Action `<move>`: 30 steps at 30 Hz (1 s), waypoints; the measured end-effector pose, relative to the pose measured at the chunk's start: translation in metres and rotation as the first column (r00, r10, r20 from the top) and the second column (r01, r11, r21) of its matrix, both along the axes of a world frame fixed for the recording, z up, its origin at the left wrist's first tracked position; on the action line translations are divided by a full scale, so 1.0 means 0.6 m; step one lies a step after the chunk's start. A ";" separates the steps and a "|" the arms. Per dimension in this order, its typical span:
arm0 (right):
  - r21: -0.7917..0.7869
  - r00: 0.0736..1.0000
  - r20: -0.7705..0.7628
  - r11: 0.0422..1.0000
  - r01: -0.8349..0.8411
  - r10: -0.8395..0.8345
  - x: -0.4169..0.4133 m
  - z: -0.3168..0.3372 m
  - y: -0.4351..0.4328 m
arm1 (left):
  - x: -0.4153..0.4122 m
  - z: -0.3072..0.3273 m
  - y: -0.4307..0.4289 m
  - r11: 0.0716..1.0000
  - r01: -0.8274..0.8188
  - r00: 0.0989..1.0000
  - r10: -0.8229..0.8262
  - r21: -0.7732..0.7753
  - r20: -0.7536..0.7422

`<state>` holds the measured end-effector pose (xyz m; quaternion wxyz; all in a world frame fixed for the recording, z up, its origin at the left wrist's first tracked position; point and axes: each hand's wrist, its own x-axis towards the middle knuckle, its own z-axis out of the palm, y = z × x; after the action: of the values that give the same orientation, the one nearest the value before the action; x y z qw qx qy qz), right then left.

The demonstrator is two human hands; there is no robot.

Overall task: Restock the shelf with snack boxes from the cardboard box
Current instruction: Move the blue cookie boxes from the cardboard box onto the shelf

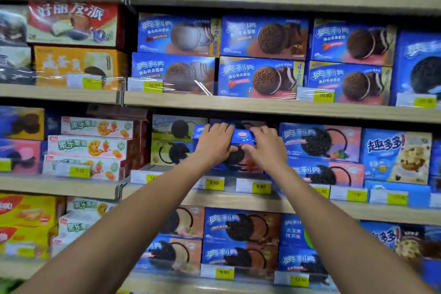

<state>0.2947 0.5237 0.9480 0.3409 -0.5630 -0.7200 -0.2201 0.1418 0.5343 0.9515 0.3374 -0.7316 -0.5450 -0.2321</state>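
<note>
A blue snack box [241, 137] with a dark cookie picture sits in the third shelf [238, 199] from the top, in the gap between a green-and-white box stack and a blue-and-pink stack. My left hand [214, 142] grips the box's left part, fingers curled over its top edge. My right hand [266, 144] holds its right part the same way. Both arms reach forward and up. The cardboard box is not in view.
Shelves above and below are packed with blue cookie boxes [261, 76], red-and-white boxes [90, 145] at the left and a chip-cookie box [397, 155] at the right. Yellow price tags [214, 183] line the shelf edges.
</note>
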 end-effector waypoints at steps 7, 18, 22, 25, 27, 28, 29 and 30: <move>-0.053 0.993 0.107 0.997 0.057 -0.051 0.001 -0.026 0.078 | -0.001 -0.033 0.075 0.973 0.006 0.992 0.023 -0.229 0.124; -0.089 0.986 0.100 0.986 0.143 -0.134 0.004 -0.078 0.143 | -0.051 -0.099 0.126 0.868 -0.011 0.810 0.299 -0.496 0.505; 0.039 0.983 0.041 0.983 0.177 -0.179 -0.002 -0.079 0.141 | -0.035 -0.091 0.131 0.863 -0.085 0.836 0.334 -0.498 0.435; -0.003 0.987 -0.012 0.987 0.160 -0.160 -0.001 -0.079 0.139 | -0.028 -0.093 0.141 0.856 -0.088 0.808 0.360 -0.510 0.466; -0.068 0.991 -0.026 0.989 0.132 -0.134 0.002 -0.083 0.140 | -0.027 -0.096 0.143 0.853 -0.084 0.802 0.364 -0.515 0.473; -0.088 0.992 -0.026 0.988 0.124 -0.127 0.005 -0.083 0.141 | -0.028 -0.098 0.144 0.853 -0.077 0.800 0.362 -0.517 0.478; -0.106 0.993 -0.030 0.988 0.109 -0.112 0.007 -0.084 0.141 | -0.028 -0.100 0.144 0.853 -0.064 0.798 0.355 -0.518 0.486; -0.131 0.995 -0.039 0.988 0.084 -0.090 0.007 -0.085 0.142 | -0.029 -0.101 0.143 0.852 -0.045 0.796 0.346 -0.521 0.497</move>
<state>0.2991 0.6088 0.8968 0.3098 -0.6193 -0.6998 -0.1752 0.1242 0.6202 0.8911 -0.0137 -0.6247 -0.7361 -0.2602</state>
